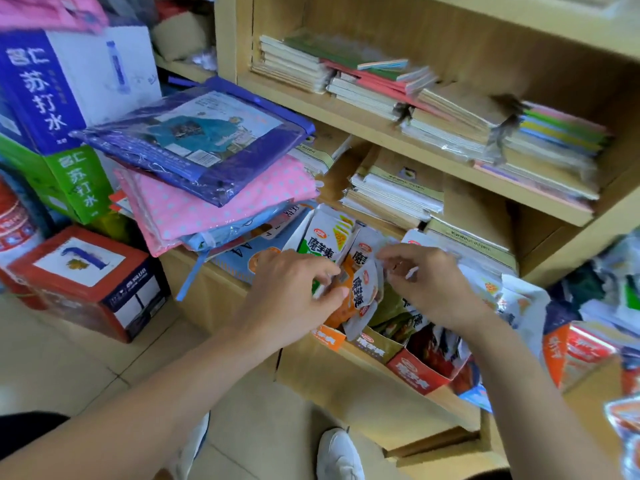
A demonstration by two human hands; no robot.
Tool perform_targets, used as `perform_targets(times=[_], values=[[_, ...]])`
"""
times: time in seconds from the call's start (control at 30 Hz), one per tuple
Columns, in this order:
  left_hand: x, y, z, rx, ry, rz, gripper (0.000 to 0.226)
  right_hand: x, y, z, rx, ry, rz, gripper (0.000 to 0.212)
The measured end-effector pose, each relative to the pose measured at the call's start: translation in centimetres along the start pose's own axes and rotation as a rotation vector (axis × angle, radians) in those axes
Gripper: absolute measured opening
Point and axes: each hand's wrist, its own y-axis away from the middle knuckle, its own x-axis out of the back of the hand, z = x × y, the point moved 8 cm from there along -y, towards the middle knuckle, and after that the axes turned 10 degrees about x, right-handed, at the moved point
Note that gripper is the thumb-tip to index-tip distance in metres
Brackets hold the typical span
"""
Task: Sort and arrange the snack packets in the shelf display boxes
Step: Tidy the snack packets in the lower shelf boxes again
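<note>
Several snack display boxes stand in a row on the low wooden shelf: an orange-fronted box [328,336], a tan one [375,346] and a red one [415,370]. Small white and orange snack packets [363,285] stick up from the orange box. My left hand [294,289] pinches the left side of this bunch, fingers closed on the packets. My right hand [426,282] hovers at the bunch's right side with curled fingers; whether it grips a packet is unclear. An upright green-and-white box flap [322,237] rises behind my left hand.
Stacks of notebooks [391,95] fill the upper shelves. A pile of bagged raincoats [207,161] overhangs the shelf at left. Cartons [52,98] and a red box [86,282] sit on the floor at left. More snack boxes [571,351] crowd the right.
</note>
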Motion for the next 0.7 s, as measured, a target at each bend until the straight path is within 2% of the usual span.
perform_targets(times=[0.1, 0.2, 0.3, 0.43, 0.6, 0.7], values=[[-2.2, -0.5, 1.3, 0.043, 0.032, -0.177, 0.055, -0.9, 0.3, -0.2, 0.025, 0.034, -0.082, 0.045], [-4.7, -0.7, 2.6, 0.013, -0.105, -0.274, 0.073, -0.8, 0.2, 0.1, 0.010, 0.052, -0.055, 0.055], [-5.4, -1.3, 2.8, -0.010, -0.084, -0.254, 0.052, -0.6, 0.3, 0.6, -0.006, 0.058, -0.051, 0.061], [-3.9, -3.0, 0.5, 0.119, 0.150, -0.181, 0.022, -0.6, 0.3, 1.2, -0.036, 0.079, -0.116, 0.049], [-0.9, -4.5, -3.1, 0.289, 0.225, 0.015, 0.028, -1.6, 0.0, 0.6, 0.024, 0.147, -0.166, 0.033], [-0.7, -4.3, -3.7, 0.307, 0.266, 0.028, 0.027, -1.5, -0.3, 0.2, 0.040, 0.120, -0.124, 0.018]])
